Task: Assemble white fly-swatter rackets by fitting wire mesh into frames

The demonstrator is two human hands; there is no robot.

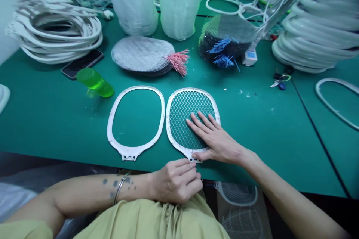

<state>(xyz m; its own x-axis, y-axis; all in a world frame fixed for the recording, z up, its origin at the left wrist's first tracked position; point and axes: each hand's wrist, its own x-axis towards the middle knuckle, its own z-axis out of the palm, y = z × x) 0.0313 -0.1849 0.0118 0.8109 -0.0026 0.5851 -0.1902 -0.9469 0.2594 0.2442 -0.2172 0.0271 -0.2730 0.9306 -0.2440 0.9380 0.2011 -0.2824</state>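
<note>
White plastic rims a diamond-pattern mesh [183, 106]: the meshed racket-head frame [168, 119] lies flat on the green tabletop [269, 142], just beside an unmeshed racket-head frame [129, 151]. The right hand [215, 138] is laid over the mesh, its fingers spread apart and clamped on nothing. The left hand [178, 181] is curled, its fingertips together at the frame's neck; whether the neck is pinched cannot be told. Pressure is best spread evenly across the palm, the neck held steady, and the mesh edge kept within the rim, lest the strands be bent.
</note>
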